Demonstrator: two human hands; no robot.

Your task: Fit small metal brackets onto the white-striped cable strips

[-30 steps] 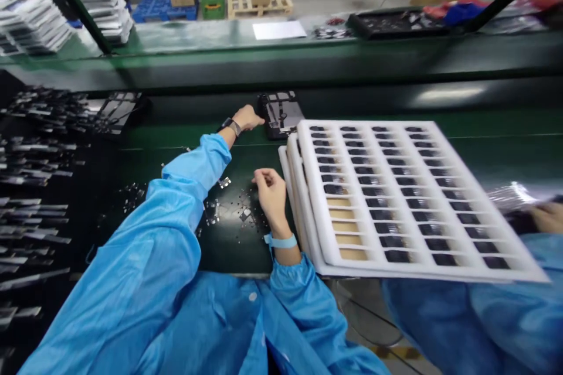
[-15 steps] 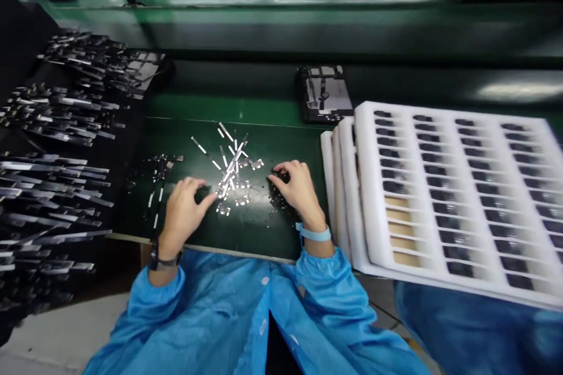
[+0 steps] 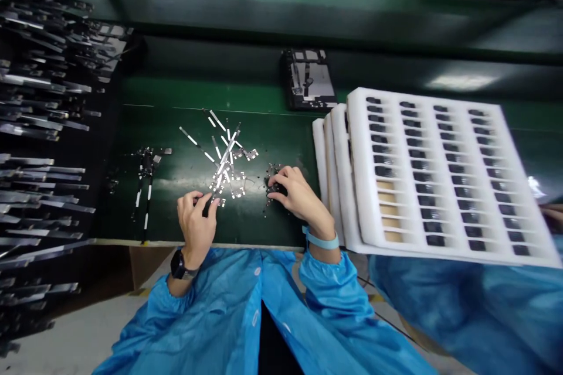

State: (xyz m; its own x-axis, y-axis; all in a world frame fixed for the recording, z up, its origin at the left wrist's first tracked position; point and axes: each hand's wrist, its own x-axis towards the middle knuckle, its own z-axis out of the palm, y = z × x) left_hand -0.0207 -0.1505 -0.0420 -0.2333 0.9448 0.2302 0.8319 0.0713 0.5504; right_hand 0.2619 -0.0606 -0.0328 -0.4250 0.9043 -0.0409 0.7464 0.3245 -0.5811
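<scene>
My left hand [image 3: 196, 224] is at the lower left edge of a loose pile of silver and black flex cables [image 3: 226, 158] on the green bench. Its thumb and forefinger are closed around the end of one cable there. My right hand [image 3: 299, 194] bends over a small heap of tiny black parts [image 3: 271, 173], fingertips drawn together among them; what they pinch is too small to tell. Left of the pile lie several more cables [image 3: 147, 176] with white strips.
White foam trays [image 3: 407, 246] with dark parts in slots stand stacked at the right. A black box [image 3: 310, 79] sits at the back. Bundles of strips [image 3: 39, 170] jut out along the left rack. A person's blue sleeve [image 3: 461, 304] shows at lower right.
My left hand has moved right and its fingers have closed at the cable pile's edge. My right hand stays at the black parts, its fingers curled lower. The view has shifted.
</scene>
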